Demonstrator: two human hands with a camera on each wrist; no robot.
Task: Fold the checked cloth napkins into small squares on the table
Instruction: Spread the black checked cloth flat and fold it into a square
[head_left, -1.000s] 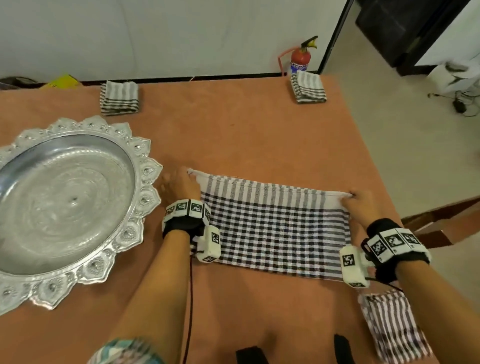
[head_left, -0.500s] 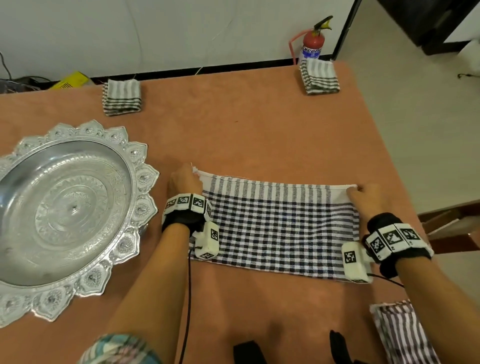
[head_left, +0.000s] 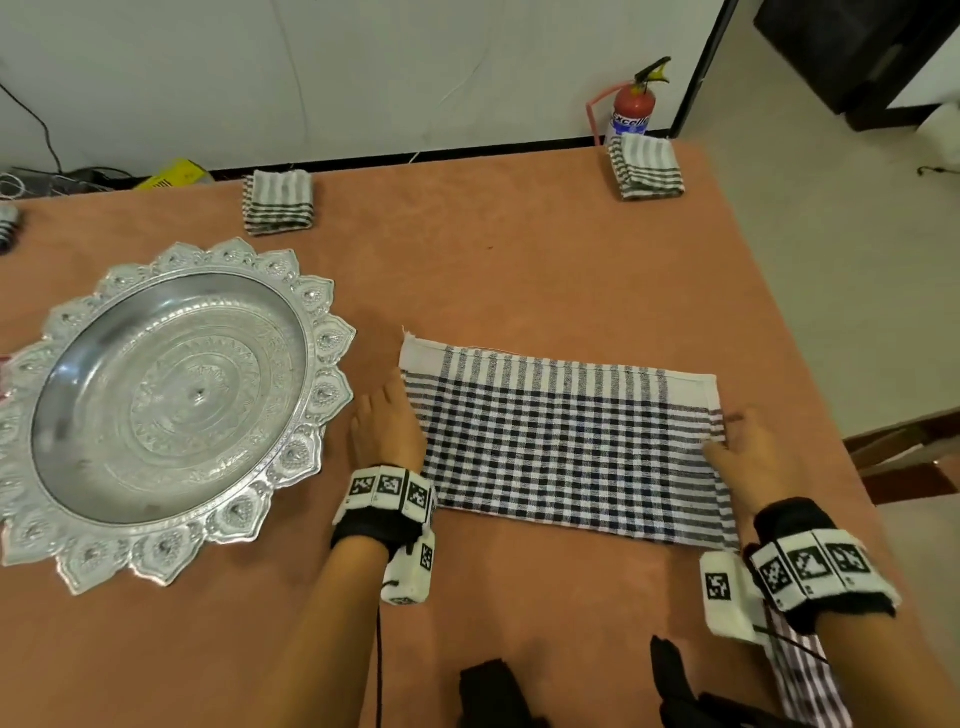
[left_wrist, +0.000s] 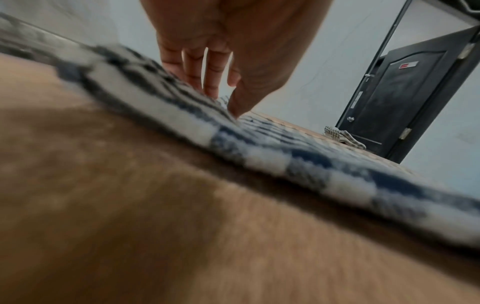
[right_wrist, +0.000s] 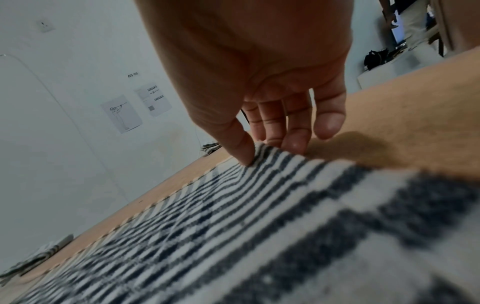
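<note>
two grips meet the checked napkin (head_left: 561, 447) on the bench (head_left: 519, 260): right grip (head_left: 748, 457) pinches its right edge, left grip (head_left: 384, 426) lays straight fingers (left_wrist: 210, 82) on its left.

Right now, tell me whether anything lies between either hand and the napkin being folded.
Nothing visible does. The left hand touches the napkin at its left edge, and the right hand pinches its right edge. The metal tray lies left of the left hand, not in between.
</note>
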